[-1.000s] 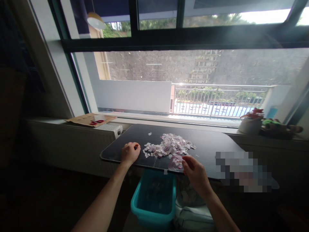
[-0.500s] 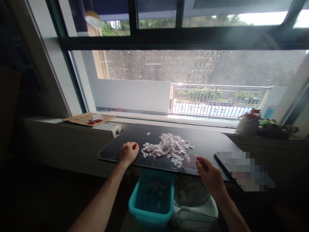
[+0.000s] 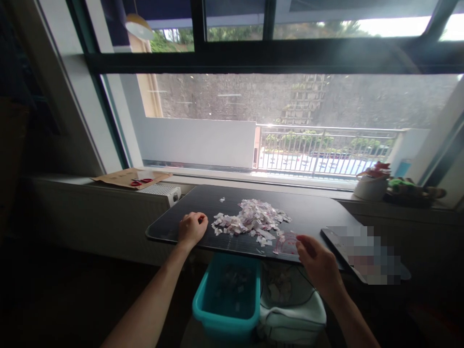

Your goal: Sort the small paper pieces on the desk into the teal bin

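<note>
A heap of small white paper scraps (image 3: 257,215) lies on the dark tabletop (image 3: 308,208). Near the table's front edge, my right hand (image 3: 319,261) pinches the right end of a clear plastic protractor (image 3: 286,243) with reddish markings. The protractor is held low over the table, beside the front of the heap; whether it touches the surface I cannot tell. My left hand (image 3: 193,228) rests on the table left of the scraps, fingers curled in, with nothing visible in it. Two scraps (image 3: 222,199) lie apart behind the heap.
Below the front edge stand a teal bin (image 3: 226,316) and a pale bin (image 3: 295,316), both with scraps inside. A flat, blurred-out device (image 3: 366,256) overhangs the table's right side. Red-handled scissors (image 3: 141,181) lie on brown paper (image 3: 116,178); a white pot (image 3: 371,187) stands on the sill.
My right hand has shifted slightly right and down with the protractor, whose curved red markings now show more clearly. My left hand stays in place on the table.
</note>
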`<state>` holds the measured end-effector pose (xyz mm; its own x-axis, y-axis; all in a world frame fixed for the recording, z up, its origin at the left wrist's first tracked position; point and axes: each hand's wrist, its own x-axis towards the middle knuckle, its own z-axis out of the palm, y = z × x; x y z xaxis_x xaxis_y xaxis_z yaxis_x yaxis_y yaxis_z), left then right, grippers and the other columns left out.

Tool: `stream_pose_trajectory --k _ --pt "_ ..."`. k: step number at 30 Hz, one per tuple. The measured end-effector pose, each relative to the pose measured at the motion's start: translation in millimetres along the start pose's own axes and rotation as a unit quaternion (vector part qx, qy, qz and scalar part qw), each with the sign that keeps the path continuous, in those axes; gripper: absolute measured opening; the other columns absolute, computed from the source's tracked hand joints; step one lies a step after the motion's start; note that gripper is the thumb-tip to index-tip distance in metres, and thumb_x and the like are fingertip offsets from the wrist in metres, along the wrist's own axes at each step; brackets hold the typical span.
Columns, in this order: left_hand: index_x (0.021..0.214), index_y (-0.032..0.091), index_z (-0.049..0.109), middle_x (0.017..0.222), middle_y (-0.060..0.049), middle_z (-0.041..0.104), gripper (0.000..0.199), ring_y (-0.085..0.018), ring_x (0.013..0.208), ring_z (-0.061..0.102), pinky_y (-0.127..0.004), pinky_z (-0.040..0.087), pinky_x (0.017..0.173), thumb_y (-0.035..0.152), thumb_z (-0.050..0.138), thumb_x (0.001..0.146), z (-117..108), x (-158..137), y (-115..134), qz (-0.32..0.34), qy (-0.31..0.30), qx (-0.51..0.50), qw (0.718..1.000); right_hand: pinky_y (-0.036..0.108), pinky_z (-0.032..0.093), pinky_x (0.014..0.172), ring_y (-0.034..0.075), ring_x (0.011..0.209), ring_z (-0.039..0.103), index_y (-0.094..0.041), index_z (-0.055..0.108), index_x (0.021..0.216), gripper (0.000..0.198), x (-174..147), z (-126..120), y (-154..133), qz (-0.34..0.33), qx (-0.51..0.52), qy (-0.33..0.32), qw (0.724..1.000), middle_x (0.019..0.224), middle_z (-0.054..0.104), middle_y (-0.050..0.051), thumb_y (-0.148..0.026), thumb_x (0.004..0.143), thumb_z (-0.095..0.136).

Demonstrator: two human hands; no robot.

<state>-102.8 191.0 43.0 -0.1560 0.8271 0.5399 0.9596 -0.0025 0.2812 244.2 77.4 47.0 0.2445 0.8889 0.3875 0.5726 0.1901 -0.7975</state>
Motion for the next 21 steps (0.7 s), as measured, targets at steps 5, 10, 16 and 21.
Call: stream_pose_trajectory --k 5,10,16,21 --pt "0.081 0.021 0.069 0.087 -0.006 0.068 0.023 -0.024 0.085 0.060 -0.031 0.045 0.076 0.030 0.048 0.081 -0.8 -0.1 0.5 0.001 0.002 0.003 1.000 0.031 0.055 0.065 0.021 0.071 0.069 -0.017 0.067 0.099 0.035 -0.9 -2.7 -3.9 0.003 0.009 0.003 1.000 0.085 0.073 0.008 -0.042 0.080 0.053" --pt "0.082 0.021 0.070 0.087 -0.006 0.068 0.023 -0.023 0.085 0.060 -0.031 0.045 0.076 0.030 0.048 0.081 0.4 0.1 0.3 0.002 0.006 0.005 1.000 0.031 0.054 0.059 0.021 0.062 0.067 -0.019 0.069 0.091 0.034 -1.2 -7.3 2.2 0.027 -0.009 0.064 0.998 0.071 0.072 0.005 -0.044 0.075 0.054" --pt "0.081 0.021 0.069 0.086 -0.006 0.068 0.024 -0.023 0.084 0.060 -0.031 0.045 0.075 0.030 0.047 0.081 2.2 1.1 -0.5 0.002 0.009 0.007 1.000 0.032 0.054 0.060 0.022 0.066 0.068 -0.018 0.069 0.093 0.039 1.6 -5.4 8.1 0.029 0.012 0.064 0.997 0.078 0.073 0.006 -0.048 0.073 0.053" --pt "0.082 0.021 0.069 0.087 -0.006 0.067 0.024 -0.024 0.085 0.060 -0.031 0.044 0.076 0.031 0.048 0.081 2.5 1.7 -0.8 0.003 0.007 0.007 1.000 0.033 0.053 0.061 0.022 0.063 0.067 -0.020 0.069 0.092 0.035 -0.5 -6.9 8.0 0.036 -0.031 0.083 0.995 0.074 0.072 0.005 -0.045 0.074 0.053"
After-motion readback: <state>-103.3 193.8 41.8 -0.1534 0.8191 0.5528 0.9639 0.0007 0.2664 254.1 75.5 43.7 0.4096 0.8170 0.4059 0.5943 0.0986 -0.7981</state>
